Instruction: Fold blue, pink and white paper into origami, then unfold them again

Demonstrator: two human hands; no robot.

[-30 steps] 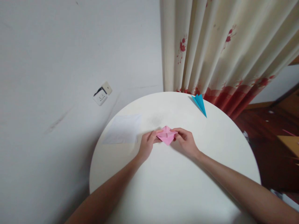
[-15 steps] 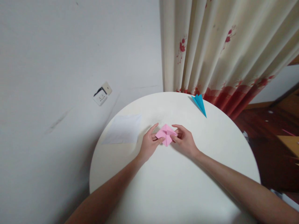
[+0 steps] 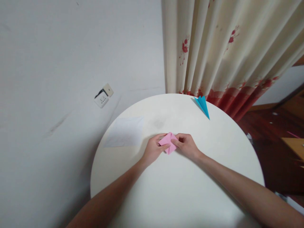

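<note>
A small folded pink paper (image 3: 167, 141) sits between both hands over the middle of the round white table (image 3: 180, 190). My left hand (image 3: 153, 149) pinches its left side with thumb and fingers. My right hand (image 3: 186, 146) pinches its right side, fingers curled over the edge. Much of the paper is hidden by my fingers.
A white sheet of paper (image 3: 125, 135) lies flat on the table's left part. A blue folded paper plane (image 3: 203, 106) rests near the far right rim. A wall with a socket (image 3: 104, 96) stands behind, and a cream curtain with red flowers (image 3: 220, 47) hangs at the back right.
Both hands have drawn closer together and slightly toward me with the pink paper. The paper looks more folded and smaller than a second ago.
</note>
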